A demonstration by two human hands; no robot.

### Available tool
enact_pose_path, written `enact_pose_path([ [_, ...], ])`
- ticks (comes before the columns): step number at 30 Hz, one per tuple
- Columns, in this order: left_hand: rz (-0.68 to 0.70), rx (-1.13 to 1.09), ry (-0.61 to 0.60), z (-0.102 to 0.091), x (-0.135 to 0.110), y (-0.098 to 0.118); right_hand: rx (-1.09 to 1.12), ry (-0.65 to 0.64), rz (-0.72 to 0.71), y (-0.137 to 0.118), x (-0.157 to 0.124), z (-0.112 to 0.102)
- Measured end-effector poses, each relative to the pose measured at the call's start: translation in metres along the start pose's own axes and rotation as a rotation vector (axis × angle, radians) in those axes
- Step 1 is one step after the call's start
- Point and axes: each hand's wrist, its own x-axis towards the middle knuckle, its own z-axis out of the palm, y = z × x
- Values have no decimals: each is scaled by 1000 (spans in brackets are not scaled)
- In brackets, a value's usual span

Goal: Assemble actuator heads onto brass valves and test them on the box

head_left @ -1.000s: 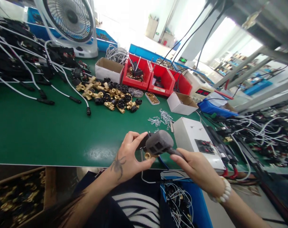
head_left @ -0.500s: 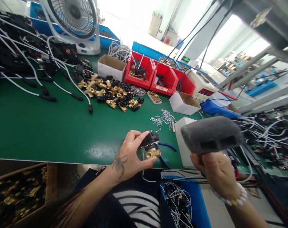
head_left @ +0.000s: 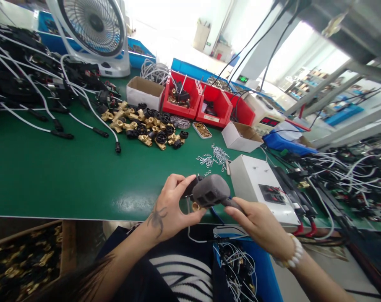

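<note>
My left hand (head_left: 170, 205) pinches a small brass fitting with a black cap (head_left: 195, 204) at the near edge of the green table (head_left: 58, 176). My right hand (head_left: 256, 224) grips the handle of a grey rubber mallet (head_left: 211, 191). The mallet's head rests down on top of the fitting and hides most of it. A blue-handled tool lies under the mallet, mostly hidden.
A pile of brass and black fittings (head_left: 146, 126) lies mid-table, with loose wire clips (head_left: 214, 157) to its right. Red bins (head_left: 206, 102), cardboard boxes (head_left: 241, 136), a white control box (head_left: 261, 188), a fan (head_left: 92, 31) and cable bundles (head_left: 30, 79) surround them. A blue bin of wired parts (head_left: 241, 268) sits by my lap.
The mallet was raised high to the right half a second ago; it has come back down onto the fitting held in my left hand. The left hand stayed put.
</note>
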Motion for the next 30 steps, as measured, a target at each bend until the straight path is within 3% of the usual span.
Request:
enact_pose_path([
  [4, -9, 7, -24, -2, 1, 2, 238, 265, -11, -3, -2, -3],
  [6, -6, -8, -18, -2, 1, 2, 237, 199, 18, -4, -2, -1],
  [9, 4, -29, -3, -1, 1, 2, 66, -8, 44, -4, 0, 3],
  [10, 1, -32, -6, -1, 0, 2, 49, -1, 37, -4, 0, 3],
  [14, -30, -32, -42, -1, 0, 1, 199, 234, -43, -3, -3, -2],
  [16, -24, -34, -32, -1, 1, 1, 166, 184, -25, -3, -3, -2],
  [19, -8, -49, -10, -1, 2, 0, 33, -6, 32, -4, -1, -1],
  [20, -9, -49, -13, -1, 3, 0, 37, -2, 26, -4, -1, -1],
  [24, -24, -27, -41, -1, 2, 0, 227, 245, -67, 0, -4, -3],
  [25, -23, -27, -41, -1, 2, 0, 234, 249, -72, 1, -4, -2],
  [30, 4, -40, 0, 0, 1, -1, 43, 7, 17, -2, -2, 5],
])
